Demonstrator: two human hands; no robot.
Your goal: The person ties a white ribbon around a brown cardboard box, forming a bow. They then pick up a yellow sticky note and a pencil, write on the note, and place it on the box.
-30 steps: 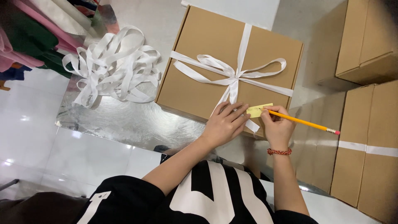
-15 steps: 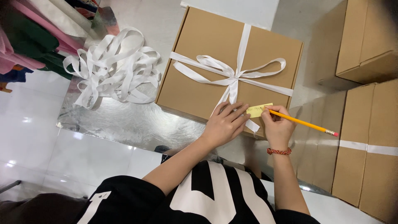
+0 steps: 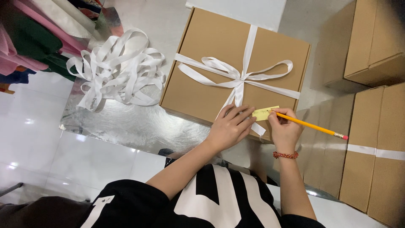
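on silver sheet (image 3: 126, 122), left hand (image 3: 230, 126) lies flat on box (image 3: 219, 50); right hand (image 3: 284, 128) grip pinches pencil (image 3: 314, 126).

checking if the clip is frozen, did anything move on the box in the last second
Nothing visibly changed. The left hand still presses the yellow note on the ribboned box, and the right hand still holds the pencil to it.

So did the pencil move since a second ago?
No. The yellow pencil lies at the same slant, its tip on the small yellow note on the cardboard box, in the right hand.
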